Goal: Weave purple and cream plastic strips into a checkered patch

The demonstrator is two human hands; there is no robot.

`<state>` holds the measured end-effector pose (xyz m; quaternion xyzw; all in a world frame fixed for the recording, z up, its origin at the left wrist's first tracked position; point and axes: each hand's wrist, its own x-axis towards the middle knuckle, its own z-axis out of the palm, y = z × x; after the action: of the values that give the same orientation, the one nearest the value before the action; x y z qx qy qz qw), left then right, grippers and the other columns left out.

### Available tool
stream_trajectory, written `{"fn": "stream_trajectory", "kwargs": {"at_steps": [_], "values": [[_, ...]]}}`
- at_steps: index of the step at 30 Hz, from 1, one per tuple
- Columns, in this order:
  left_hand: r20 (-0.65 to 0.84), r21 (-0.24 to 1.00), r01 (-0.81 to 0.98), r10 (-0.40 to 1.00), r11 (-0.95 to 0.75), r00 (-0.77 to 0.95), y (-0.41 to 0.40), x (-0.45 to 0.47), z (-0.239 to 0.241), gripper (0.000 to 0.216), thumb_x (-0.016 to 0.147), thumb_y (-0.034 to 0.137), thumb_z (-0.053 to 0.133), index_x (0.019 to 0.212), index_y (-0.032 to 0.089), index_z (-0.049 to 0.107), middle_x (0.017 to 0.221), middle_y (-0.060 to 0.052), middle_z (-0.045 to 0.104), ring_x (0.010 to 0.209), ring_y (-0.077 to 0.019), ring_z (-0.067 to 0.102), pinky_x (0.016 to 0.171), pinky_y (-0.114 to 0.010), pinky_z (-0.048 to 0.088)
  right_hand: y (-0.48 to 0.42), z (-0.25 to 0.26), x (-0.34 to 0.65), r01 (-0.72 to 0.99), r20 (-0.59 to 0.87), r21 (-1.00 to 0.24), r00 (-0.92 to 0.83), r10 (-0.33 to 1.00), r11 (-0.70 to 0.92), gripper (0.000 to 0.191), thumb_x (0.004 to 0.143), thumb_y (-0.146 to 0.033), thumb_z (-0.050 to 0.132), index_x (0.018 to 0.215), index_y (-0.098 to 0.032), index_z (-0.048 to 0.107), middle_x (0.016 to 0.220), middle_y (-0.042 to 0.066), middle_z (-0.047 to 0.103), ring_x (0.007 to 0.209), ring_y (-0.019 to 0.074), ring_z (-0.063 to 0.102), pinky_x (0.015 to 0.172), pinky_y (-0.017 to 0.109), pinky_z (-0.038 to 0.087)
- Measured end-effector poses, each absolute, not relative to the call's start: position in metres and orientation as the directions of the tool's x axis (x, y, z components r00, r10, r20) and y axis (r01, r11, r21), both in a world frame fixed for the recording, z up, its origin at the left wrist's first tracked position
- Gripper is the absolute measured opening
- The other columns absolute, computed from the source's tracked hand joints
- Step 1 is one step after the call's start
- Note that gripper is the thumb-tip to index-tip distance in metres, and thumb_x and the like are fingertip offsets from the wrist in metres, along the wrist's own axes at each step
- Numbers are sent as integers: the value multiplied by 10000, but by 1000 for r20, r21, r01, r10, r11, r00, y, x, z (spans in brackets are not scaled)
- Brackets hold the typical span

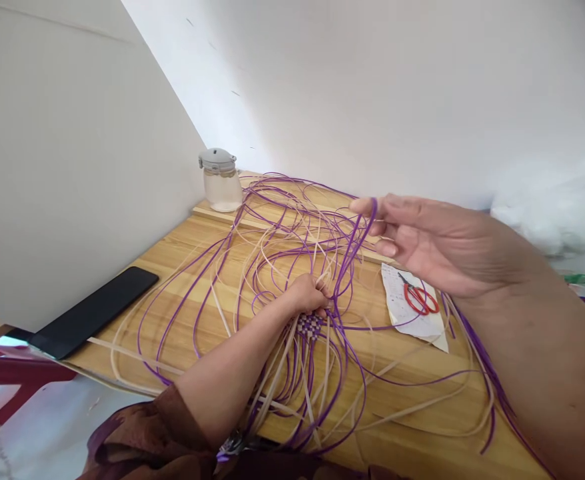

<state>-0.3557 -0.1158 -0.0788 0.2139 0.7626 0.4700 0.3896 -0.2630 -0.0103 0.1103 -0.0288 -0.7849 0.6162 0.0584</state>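
A small checkered woven piece (309, 327) in purple and cream lies on the wooden table, with long strips fanning out from it on every side. My left hand (308, 295) is closed at its upper edge, fingers pinched on the purple strips (341, 280) where they leave the weave. Raised to the right, my right hand (422, 233) has its fingers partly curled, and a purple strip (374, 208) loops over them and runs down to the weave. Cream strips (277, 353) spread below and beside the left forearm. The fingertips of my left hand are partly hidden.
Red-handled scissors (421, 299) rest on a written paper sheet (420, 327) at the right. A lidded glass jar (221, 183) stands at the back left, near a wooden strip. A black phone (95, 312) lies at the left edge. Walls (372, 87) border the table.
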Motion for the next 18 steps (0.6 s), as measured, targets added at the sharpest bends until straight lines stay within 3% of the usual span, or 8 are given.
{"fn": "stream_trajectory", "kwargs": {"at_steps": [4,7,9,11,18], "values": [[-359,898,-17,708,441,-608,-117,-357,-81,85,624,124,664,688,139,610,473,19,592,391,-83,518,375,-148,326,-11,74,-282,-79,121,-875,-991,58,478,348,795,-428,628,1092,-255,679,1045,27,664,811,149,595,592,246,431],[-336,905,-5,710,425,-619,-117,-359,-85,93,594,122,670,625,138,584,487,14,596,424,-96,554,382,-150,346,-3,25,-295,-31,-13,-602,-999,-49,798,240,808,-386,605,912,-214,736,860,20,710,731,146,606,622,249,426],[-341,903,-8,706,429,-621,-117,-361,-89,86,584,122,657,608,142,577,479,10,595,433,-112,566,377,-156,343,1,0,-299,15,-107,-378,-994,-27,926,213,813,-331,573,761,-200,732,727,12,706,653,137,601,578,240,388],[-345,903,-10,709,430,-615,-117,-362,-92,71,577,116,640,611,148,587,472,9,596,451,-128,583,380,-160,344,3,-14,-299,47,-108,-241,-994,21,969,182,789,-280,574,700,-199,710,666,9,692,615,136,594,547,238,346],[-347,911,-37,716,410,-606,-117,-360,-89,105,554,71,615,546,161,563,474,24,581,527,-152,636,457,-181,432,-8,-21,-295,56,4,-73,-998,56,996,112,733,-232,595,651,-202,665,684,63,682,661,189,606,544,269,282]]}}
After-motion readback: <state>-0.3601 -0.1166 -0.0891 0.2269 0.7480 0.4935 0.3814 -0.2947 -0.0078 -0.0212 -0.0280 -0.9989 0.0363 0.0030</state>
